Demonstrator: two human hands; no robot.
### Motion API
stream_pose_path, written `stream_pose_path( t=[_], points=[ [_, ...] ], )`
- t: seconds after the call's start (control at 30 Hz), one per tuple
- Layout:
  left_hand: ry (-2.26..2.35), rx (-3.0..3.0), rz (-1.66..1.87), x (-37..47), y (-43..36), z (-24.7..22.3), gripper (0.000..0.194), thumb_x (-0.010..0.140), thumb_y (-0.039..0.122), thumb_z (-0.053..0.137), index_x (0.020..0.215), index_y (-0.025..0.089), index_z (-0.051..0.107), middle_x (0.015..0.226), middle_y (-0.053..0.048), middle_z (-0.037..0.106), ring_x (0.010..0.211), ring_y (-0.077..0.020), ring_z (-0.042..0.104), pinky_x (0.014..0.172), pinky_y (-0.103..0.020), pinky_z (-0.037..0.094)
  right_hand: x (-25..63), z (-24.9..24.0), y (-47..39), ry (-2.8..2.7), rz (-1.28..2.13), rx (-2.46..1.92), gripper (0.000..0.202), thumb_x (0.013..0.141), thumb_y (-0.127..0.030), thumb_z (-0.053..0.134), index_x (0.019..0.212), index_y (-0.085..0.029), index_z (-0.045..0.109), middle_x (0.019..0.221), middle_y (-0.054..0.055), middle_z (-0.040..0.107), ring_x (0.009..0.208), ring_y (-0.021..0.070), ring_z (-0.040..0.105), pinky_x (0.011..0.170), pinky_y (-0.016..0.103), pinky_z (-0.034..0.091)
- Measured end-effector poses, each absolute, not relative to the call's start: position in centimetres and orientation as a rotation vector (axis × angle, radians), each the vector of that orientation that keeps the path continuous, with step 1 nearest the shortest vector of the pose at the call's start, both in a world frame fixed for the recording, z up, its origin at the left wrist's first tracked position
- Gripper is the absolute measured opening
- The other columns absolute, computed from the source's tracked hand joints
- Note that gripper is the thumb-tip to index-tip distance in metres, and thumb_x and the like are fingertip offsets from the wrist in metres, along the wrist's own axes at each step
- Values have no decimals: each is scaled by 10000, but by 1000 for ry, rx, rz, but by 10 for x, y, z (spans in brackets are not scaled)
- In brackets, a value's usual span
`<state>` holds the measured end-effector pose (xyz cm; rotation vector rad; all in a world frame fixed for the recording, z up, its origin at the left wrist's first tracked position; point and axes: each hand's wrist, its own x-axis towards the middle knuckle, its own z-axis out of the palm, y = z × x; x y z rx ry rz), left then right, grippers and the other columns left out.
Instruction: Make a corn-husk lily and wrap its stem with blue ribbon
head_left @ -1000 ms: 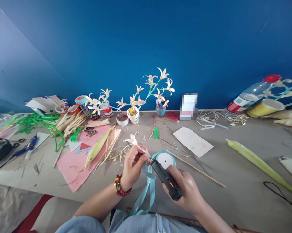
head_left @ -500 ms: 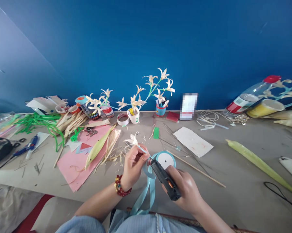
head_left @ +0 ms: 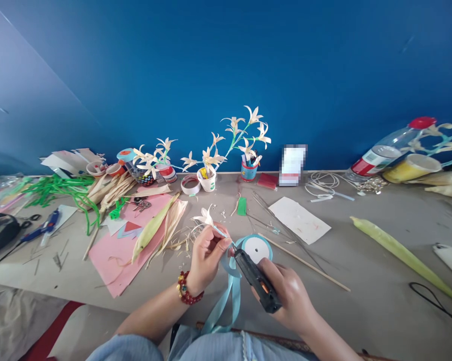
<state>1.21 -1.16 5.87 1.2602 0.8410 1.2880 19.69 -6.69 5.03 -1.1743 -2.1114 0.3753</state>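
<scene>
Between its fingertips my left hand [head_left: 207, 254] pinches the blue-wrapped stem of a pale handmade flower [head_left: 205, 217], whose petals point up and left. My right hand [head_left: 286, 291] is wrapped round a black glue gun [head_left: 258, 281]. The gun's nozzle meets the stem's lower end beside my left fingertips; whether they touch I cannot tell. Light blue ribbon [head_left: 226, 303] hangs below my hands toward my lap. Just behind the gun lies a ribbon spool [head_left: 256, 249] with a white centre, partly covered by my right hand.
Finished flowers stand in a white cup [head_left: 207, 181] at the back. Pink paper [head_left: 111, 265] and corn husks [head_left: 150, 233] lie to the left, near a blue glue gun [head_left: 41, 226]. On the right are a wooden stick [head_left: 308, 263], white paper [head_left: 299, 220] and a bottle [head_left: 391, 145].
My right hand and the glue gun have shifted very slightly downward. My left hand still pinches the flower stem in the same place.
</scene>
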Motion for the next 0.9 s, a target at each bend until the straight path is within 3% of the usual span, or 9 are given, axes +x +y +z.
stream_pose_path(
  t=[0.47, 0.6, 0.67, 0.9],
  points=[
    [868, 1278, 1282, 10, -11, 60, 168, 889, 313, 600, 813, 176, 539, 876, -14, 534, 593, -101, 596, 556, -251, 513, 202, 49, -69, -2083, 372, -1215, 104, 842, -241, 461, 769, -243, 387, 526, -35, 477, 423, 148, 414, 448, 258, 257],
    [857, 1240, 1275, 10, -10, 57, 172, 885, 305, 609, 798, 175, 538, 873, -10, 531, 587, -93, 581, 554, -251, 513, 211, 42, -70, -1997, 349, -1284, 77, 871, -204, 462, 808, -239, 433, 542, -34, 500, 437, 151, 466, 457, 249, 311],
    [845, 1200, 1273, 11, -9, 55, 184, 881, 303, 616, 785, 172, 531, 867, -7, 534, 574, -82, 561, 554, -250, 511, 221, 36, -69, -1960, 309, -1356, 42, 869, -192, 474, 870, -233, 465, 596, -18, 550, 478, 162, 528, 478, 248, 360],
    [817, 1095, 1262, 13, -8, 49, 213, 867, 314, 639, 767, 171, 516, 868, 1, 532, 543, -60, 517, 565, -256, 504, 269, 25, -70, -2103, -23, -1667, 260, 713, -152, 505, 961, -230, 504, 858, 49, 674, 548, 211, 640, 461, 285, 418]
  ],
)
